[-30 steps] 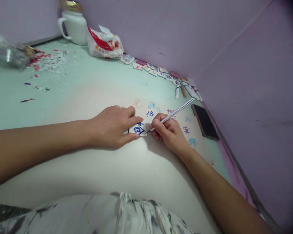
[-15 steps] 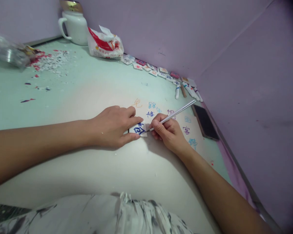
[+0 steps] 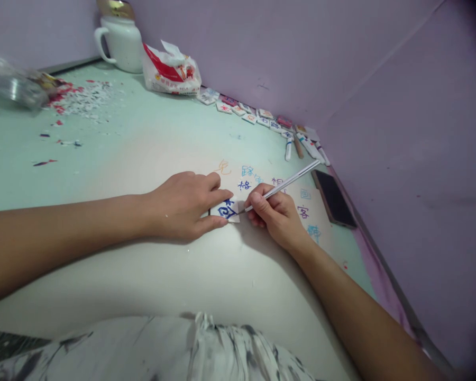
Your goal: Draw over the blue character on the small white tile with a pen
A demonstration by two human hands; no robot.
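Note:
A small white block [image 3: 234,217] with a blue character drawn on it lies flat on the table in front of me. My left hand [image 3: 186,206] rests palm down at its left side, the index finger along the far edge and the thumb along the near edge, gripping it. In my right hand [image 3: 273,212] is a slim silver craft knife [image 3: 293,179], held like a pen. Its dark pointed tip is at the block's right edge; whether it touches I cannot tell. The fingers of my left hand cover part of the block.
Coloured characters are written on the tabletop [image 3: 206,286] beyond my hands. A phone [image 3: 335,198] lies at right. Along the wall are several lettered blocks [image 3: 249,118] and markers [image 3: 288,149]. Farther left are a tissue pack [image 3: 170,76], a white mug [image 3: 122,45], shavings [image 3: 89,100] and a plastic bag [image 3: 16,84].
My right hand and the craft knife have shifted very slightly right, the tip drawing back toward the block's right edge. My left hand and the block have stayed in place.

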